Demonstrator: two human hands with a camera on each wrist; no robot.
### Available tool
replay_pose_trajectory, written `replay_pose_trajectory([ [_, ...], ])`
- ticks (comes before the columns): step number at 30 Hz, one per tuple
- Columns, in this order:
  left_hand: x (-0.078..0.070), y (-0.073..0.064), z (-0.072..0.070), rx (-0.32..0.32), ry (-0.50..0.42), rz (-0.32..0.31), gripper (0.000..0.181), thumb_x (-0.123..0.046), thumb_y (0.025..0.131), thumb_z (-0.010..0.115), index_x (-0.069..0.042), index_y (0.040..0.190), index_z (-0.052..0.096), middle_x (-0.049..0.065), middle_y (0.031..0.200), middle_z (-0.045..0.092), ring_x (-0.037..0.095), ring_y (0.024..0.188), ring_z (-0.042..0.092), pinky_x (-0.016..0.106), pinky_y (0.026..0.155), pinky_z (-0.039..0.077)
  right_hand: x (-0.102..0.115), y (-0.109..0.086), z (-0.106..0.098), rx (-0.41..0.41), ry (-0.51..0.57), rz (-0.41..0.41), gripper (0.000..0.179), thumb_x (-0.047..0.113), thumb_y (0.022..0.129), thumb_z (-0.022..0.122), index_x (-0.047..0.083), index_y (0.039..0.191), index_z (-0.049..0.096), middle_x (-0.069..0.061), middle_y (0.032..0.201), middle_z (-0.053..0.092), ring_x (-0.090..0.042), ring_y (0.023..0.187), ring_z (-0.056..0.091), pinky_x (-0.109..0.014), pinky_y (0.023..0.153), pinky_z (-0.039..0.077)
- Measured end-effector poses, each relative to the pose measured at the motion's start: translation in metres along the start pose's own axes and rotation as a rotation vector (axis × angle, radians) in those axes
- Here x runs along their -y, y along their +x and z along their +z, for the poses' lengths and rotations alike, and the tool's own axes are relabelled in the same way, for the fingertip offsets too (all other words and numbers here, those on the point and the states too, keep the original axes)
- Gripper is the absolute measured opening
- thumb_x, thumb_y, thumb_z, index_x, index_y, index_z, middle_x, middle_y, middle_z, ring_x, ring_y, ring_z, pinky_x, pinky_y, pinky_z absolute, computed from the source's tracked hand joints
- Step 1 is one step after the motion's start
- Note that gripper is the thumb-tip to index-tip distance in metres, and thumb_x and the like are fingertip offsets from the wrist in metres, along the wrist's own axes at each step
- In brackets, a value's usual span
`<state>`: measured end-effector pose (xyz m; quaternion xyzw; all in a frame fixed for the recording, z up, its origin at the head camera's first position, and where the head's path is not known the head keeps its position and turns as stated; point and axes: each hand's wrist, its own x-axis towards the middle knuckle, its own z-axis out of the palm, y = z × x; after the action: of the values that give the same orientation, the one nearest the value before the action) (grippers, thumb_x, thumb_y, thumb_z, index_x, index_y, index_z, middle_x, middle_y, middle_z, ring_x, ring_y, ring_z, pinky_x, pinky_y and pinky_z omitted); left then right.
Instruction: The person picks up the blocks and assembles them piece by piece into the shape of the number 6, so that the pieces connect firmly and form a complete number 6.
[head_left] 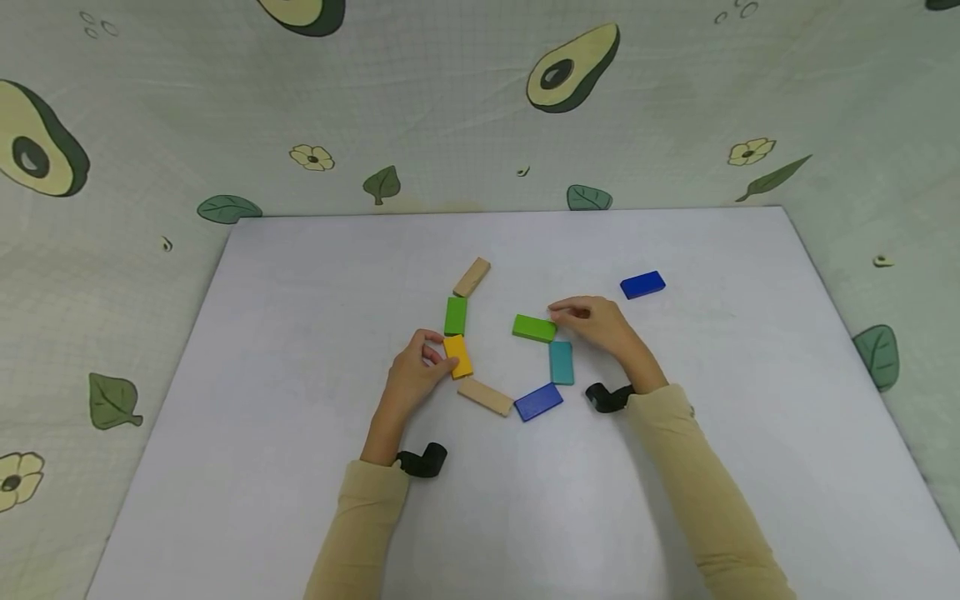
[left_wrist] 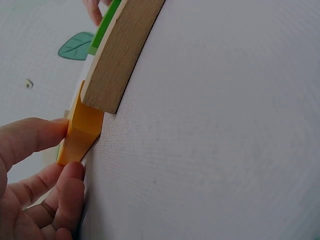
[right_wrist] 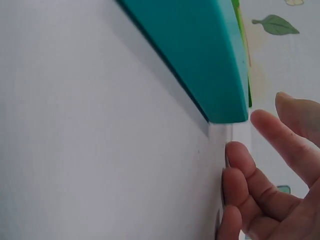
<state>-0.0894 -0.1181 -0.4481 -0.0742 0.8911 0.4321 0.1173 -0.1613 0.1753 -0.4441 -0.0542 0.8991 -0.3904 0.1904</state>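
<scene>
My left hand point(head_left: 417, 371) pinches a yellow block point(head_left: 459, 357) between thumb and finger; the left wrist view shows the same grip. Above the yellow block lie a green block point(head_left: 455, 316) and a plain wooden block point(head_left: 472, 277). Below it a second wooden block point(head_left: 485, 397) leads to a blue block point(head_left: 538, 402), a teal block point(head_left: 561, 363) and another green block point(head_left: 534, 328), forming a curved row. My right hand point(head_left: 595, 322) is beside the right end of that green block, thumb and fingers apart in the right wrist view. Whether it touches the block I cannot tell.
A separate dark blue block point(head_left: 642, 285) lies beyond my right hand, toward the back right. All the blocks are on a white table point(head_left: 300, 350). A cloth printed with avocados and leaves point(head_left: 450, 108) surrounds the table's back and sides.
</scene>
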Motion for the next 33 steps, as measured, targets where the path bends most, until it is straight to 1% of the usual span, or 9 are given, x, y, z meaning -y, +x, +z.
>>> replay_pose_trajectory([
  [4,0.000,0.000,0.000,0.002,-0.003,-0.001,0.040,-0.026,0.083,0.068,-0.011,0.116,0.051,0.006,0.084,0.056,0.017,0.066,0.048,0.024,0.057,0.036,-0.003,-0.006,-0.009,-0.022,0.058,0.022,0.042,0.040,0.091,0.055,0.013,0.124,0.059,-0.013,0.120,0.059,-0.026,0.105,0.052,-0.038,0.087,0.042],
  [9,0.001,0.001,0.001,0.004,-0.004,0.000,0.041,-0.025,0.083,0.068,-0.011,0.117,0.051,0.006,0.084,0.055,0.016,0.066,0.048,0.024,0.057,0.035,-0.008,-0.016,-0.023,-0.081,0.085,0.025,0.047,0.044,0.091,0.053,0.011,0.125,0.056,-0.013,0.115,0.061,-0.025,0.101,0.053,-0.032,0.079,0.044],
  [11,0.001,0.002,0.001,0.004,-0.002,0.001,0.041,-0.025,0.083,0.069,-0.011,0.117,0.051,0.006,0.084,0.056,0.017,0.066,0.048,0.024,0.057,0.035,-0.011,-0.019,-0.028,-0.124,0.078,0.031,0.049,0.046,0.091,0.053,0.011,0.125,0.056,-0.013,0.114,0.061,-0.024,0.102,0.053,-0.031,0.079,0.044],
  [15,0.001,0.002,0.001,0.004,0.004,-0.004,0.041,-0.026,0.083,0.068,-0.011,0.117,0.051,0.006,0.084,0.057,0.017,0.066,0.048,0.024,0.058,0.035,-0.016,-0.024,-0.038,-0.207,0.101,0.049,0.052,0.047,0.090,0.054,0.009,0.126,0.056,-0.014,0.118,0.058,-0.026,0.109,0.051,-0.037,0.085,0.042],
  [20,0.002,0.002,0.001,0.001,0.001,-0.001,0.041,-0.025,0.083,0.068,-0.011,0.117,0.051,0.005,0.084,0.056,0.016,0.066,0.048,0.024,0.058,0.036,-0.019,-0.029,-0.050,-0.324,0.127,0.062,0.053,0.045,0.088,0.058,0.007,0.124,0.056,-0.013,0.121,0.054,-0.025,0.110,0.047,-0.036,0.086,0.038],
  [23,0.002,0.002,0.001,0.000,-0.001,0.002,0.041,-0.025,0.083,0.069,-0.012,0.117,0.051,0.005,0.084,0.056,0.016,0.066,0.048,0.024,0.057,0.035,-0.023,-0.031,-0.057,-0.384,0.130,0.105,0.059,0.046,0.087,0.059,0.006,0.128,0.052,-0.014,0.127,0.049,-0.026,0.112,0.044,-0.036,0.086,0.038],
  [26,0.001,0.002,0.001,-0.002,0.003,0.001,0.040,-0.025,0.083,0.069,-0.012,0.117,0.051,0.005,0.084,0.056,0.016,0.066,0.048,0.024,0.057,0.036,-0.026,-0.032,-0.061,-0.423,0.127,0.185,0.067,0.050,0.085,0.059,0.007,0.135,0.044,-0.017,0.134,0.040,-0.031,0.117,0.041,-0.040,0.089,0.038],
  [30,0.000,0.001,0.000,0.000,0.006,-0.002,0.040,-0.026,0.083,0.069,-0.012,0.116,0.051,0.005,0.084,0.056,0.016,0.067,0.048,0.024,0.058,0.036,-0.031,-0.031,-0.064,-0.440,0.124,0.279,0.077,0.053,0.084,0.058,0.009,0.142,0.033,-0.021,0.139,0.031,-0.034,0.121,0.037,-0.045,0.094,0.038],
  [33,0.001,0.001,0.000,0.003,0.003,-0.003,0.040,-0.026,0.083,0.069,-0.012,0.116,0.051,0.005,0.084,0.056,0.016,0.066,0.048,0.024,0.058,0.036,-0.036,-0.030,-0.064,-0.435,0.132,0.308,0.083,0.052,0.084,0.059,0.006,0.145,0.027,-0.024,0.138,0.029,-0.036,0.120,0.037,-0.047,0.097,0.038],
])
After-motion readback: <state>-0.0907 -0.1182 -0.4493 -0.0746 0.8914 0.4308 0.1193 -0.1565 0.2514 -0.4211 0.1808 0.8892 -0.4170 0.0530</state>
